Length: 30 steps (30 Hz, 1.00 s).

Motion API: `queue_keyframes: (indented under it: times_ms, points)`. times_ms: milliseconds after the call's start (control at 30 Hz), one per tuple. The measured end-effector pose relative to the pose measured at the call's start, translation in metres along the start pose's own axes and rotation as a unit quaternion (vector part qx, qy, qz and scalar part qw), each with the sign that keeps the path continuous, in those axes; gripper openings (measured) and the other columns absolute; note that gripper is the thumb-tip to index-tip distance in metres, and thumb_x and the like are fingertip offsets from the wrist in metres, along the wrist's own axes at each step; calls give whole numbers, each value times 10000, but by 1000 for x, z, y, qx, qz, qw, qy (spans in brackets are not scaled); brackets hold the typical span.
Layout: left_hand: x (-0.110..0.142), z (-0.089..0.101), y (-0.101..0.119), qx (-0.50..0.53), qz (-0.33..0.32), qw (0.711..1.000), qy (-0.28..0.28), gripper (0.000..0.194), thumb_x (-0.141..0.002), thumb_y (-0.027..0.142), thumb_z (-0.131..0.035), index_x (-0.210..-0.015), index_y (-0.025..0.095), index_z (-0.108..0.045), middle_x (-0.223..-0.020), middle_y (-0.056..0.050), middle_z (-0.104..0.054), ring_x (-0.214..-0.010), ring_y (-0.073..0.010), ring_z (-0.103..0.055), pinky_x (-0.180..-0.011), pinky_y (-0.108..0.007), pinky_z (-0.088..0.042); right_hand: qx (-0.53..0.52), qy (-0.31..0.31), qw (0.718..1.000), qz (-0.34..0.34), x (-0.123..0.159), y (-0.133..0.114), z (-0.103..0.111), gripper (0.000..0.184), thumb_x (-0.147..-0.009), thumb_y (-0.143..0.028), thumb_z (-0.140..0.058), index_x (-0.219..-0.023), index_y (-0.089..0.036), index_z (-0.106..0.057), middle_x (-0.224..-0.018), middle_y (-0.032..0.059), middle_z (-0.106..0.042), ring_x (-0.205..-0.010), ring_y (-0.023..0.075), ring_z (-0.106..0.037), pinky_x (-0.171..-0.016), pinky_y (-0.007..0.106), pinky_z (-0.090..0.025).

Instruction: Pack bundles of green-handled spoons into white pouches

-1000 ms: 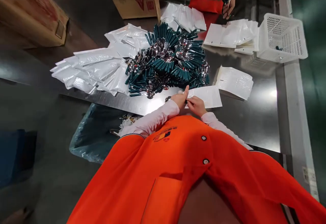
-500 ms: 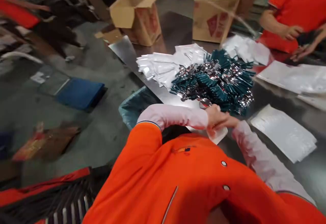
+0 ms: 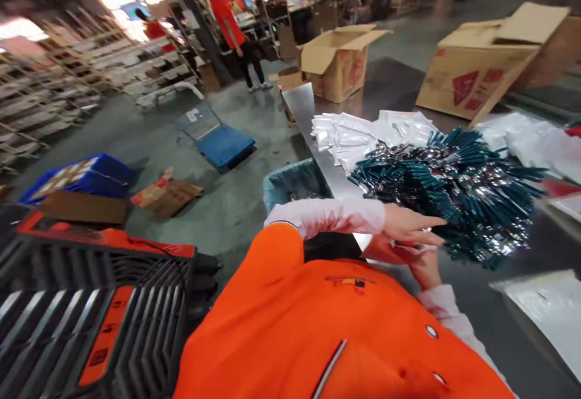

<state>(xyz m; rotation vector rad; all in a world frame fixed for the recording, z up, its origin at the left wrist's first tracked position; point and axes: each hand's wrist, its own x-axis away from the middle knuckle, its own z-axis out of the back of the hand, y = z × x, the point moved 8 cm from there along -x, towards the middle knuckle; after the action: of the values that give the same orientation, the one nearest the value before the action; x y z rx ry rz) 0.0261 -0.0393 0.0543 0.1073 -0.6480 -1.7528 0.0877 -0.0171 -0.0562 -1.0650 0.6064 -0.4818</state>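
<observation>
My left hand reaches across from the left with its fingers stretched out, just over my right hand, beside the near edge of the pile. My right hand is below it, its fingers partly hidden, closed around a thin plastic bag that looks pinkish near my shirt. A bit of shiny metal shows between the hands, too small to make out. Right in front lies a big heap of cutlery with dark green handles and silver ends, seemingly spoons. Behind it on the left are white plastic packets.
A bin with a bluish liner stands at the table's left edge. Cardboard boxes sit at the back. White plastic bags lie at right. Black and orange crates are at left; a blue trolley and a person are beyond.
My view has swung left and up, so the crates and the far hall show and the co-worker at right is gone. My left fingers have straightened out over my right hand.
</observation>
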Motion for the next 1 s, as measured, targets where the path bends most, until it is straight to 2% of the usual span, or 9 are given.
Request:
queue_keyframes:
  times_ms: [67,167,233,300,400,500,700,867,1000]
  points:
    - [-2,-24,-5,94,-49,993,-61,666,-1027,413,-364,-1581,47,-318,-1509,-150,-529,-1383,-218,-509,-1155,-297,-375,-63,-3,996,-55,15,12,0,263,-640,-435,-801,-800,-234,-743,-874,88,-786,-827,306,-735,-733,429,-625]
    - [-14,-55,-39,153,6,985,-73,750,-896,467,-600,-1518,80,-438,-1408,-120,-618,-1290,-242,-566,-1092,-277,-403,-106,0,986,-132,27,37,-4,403,-614,-520,-819,-861,-211,-738,-924,105,-788,-884,304,-731,-836,438,-606]
    - [-22,-73,-58,160,17,982,-95,721,-762,504,-736,-1365,131,-608,-1201,-69,-723,-1090,-231,-643,-955,-262,-462,-141,7,974,-178,33,56,-2,509,-520,-522,-880,-870,-185,-731,-899,110,-781,-890,313,-724,-877,461,-584]
    - [-28,-79,-76,136,38,986,-87,520,-748,492,-729,-1131,140,-731,-927,-25,-743,-875,-191,-646,-803,-243,-463,-173,1,967,-188,35,67,2,573,-461,-494,-919,-905,-180,-737,-930,94,-778,-931,310,-718,-920,466,-562]
    - [-31,-66,-94,77,83,994,-11,352,-809,430,-637,-890,114,-769,-689,-8,-656,-712,-152,-572,-687,-245,-402,-184,17,967,-173,34,70,18,555,-500,-492,-916,-942,-194,-761,-1000,70,-779,-995,295,-702,-960,446,-540]
    - [-31,-52,-94,90,67,993,32,344,-841,394,-582,-875,119,-786,-662,10,-646,-697,-127,-549,-671,-225,-378,-156,59,975,-145,26,69,39,453,-606,-553,-855,-891,-207,-786,-1026,65,-778,-1032,281,-687,-986,426,-519]
    - [-30,-29,-99,73,79,989,102,232,-819,255,-617,-922,161,-803,-809,-11,-751,-781,-140,-630,-725,-213,-420,-87,88,985,-122,8,67,55,477,-672,-650,-775,-850,-208,-795,-958,56,-781,-974,257,-685,-949,412,-516]
    - [-18,-3,-68,-37,11,968,248,272,-858,207,-585,-1050,143,-766,-1077,-115,-740,-1040,-211,-634,-950,-311,-458,-82,117,980,-139,1,67,47,594,-724,-751,-676,-905,-196,-788,-889,35,-769,-904,236,-660,-886,383,-525]
    - [-28,-22,-40,-24,-73,980,183,260,-885,220,-563,-1036,173,-769,-1027,-101,-736,-1003,-201,-643,-955,-316,-472,-72,164,974,-138,1,64,44,630,-748,-780,-611,-837,-175,-767,-809,50,-738,-827,223,-632,-804,351,-525]
